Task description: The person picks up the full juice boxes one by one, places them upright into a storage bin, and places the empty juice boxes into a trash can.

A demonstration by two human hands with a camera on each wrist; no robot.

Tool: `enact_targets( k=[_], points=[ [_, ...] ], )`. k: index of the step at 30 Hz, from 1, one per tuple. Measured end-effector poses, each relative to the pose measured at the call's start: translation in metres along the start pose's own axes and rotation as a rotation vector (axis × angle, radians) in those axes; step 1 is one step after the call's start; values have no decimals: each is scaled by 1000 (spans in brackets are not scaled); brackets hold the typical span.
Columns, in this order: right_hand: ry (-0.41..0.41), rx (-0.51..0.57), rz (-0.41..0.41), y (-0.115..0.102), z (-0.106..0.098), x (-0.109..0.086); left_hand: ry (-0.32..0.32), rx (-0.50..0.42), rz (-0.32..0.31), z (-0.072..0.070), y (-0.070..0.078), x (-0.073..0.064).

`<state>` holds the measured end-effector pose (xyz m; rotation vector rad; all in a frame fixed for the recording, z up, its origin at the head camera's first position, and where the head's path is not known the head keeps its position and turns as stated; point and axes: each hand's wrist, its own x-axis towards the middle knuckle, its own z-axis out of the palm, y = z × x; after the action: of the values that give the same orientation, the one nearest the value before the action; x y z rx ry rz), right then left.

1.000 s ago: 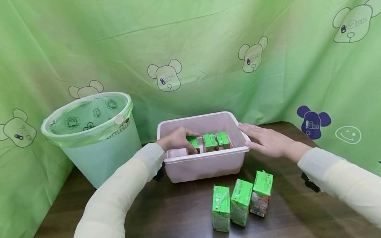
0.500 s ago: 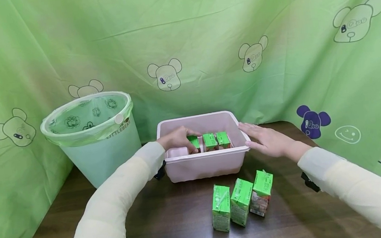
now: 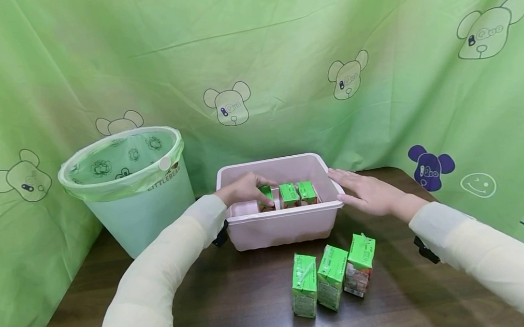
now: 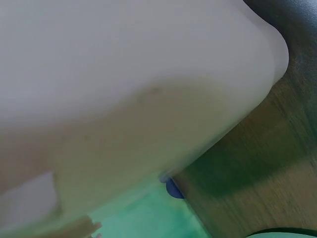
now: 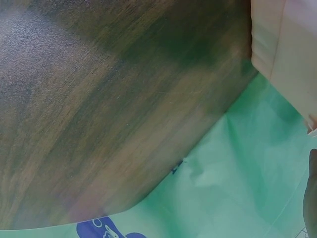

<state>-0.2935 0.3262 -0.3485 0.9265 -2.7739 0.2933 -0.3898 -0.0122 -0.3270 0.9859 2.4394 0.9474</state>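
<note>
In the head view, a pink plastic bin (image 3: 284, 229) stands on the table. Inside it, two green-topped drink cartons (image 3: 288, 195) sit side by side, with a third drink carton (image 3: 266, 204) to their left. My left hand (image 3: 245, 190) reaches over the bin's left rim, its thumb and fingers around that third carton and partly covering it. My right hand (image 3: 367, 190) rests against the bin's right rim with straight fingers. Blurred pink bin wall (image 4: 124, 59) fills most of the left wrist view. The right wrist view catches the bin's corner (image 5: 285, 44).
Three more drink cartons (image 3: 330, 277) stand on the dark wooden table (image 3: 236, 300) in front of the bin. A tall pale green trash can (image 3: 149, 215) with a liner bag is at the left. A green printed curtain (image 3: 270, 38) hangs behind and around the table.
The left thumb has shifted slightly up and right, so more of the carton's front shows. My right hand, the bin and the other cartons stay in place.
</note>
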Motion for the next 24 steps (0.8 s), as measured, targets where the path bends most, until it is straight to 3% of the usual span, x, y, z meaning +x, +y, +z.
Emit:
enact_targets(
  k=[14, 24],
  points=[
    [-18, 32, 29, -3, 0, 2, 13, 33, 2, -5, 6, -10],
    [-46, 86, 77, -6, -6, 1, 38, -22, 16, -10, 13, -20]
  ],
)
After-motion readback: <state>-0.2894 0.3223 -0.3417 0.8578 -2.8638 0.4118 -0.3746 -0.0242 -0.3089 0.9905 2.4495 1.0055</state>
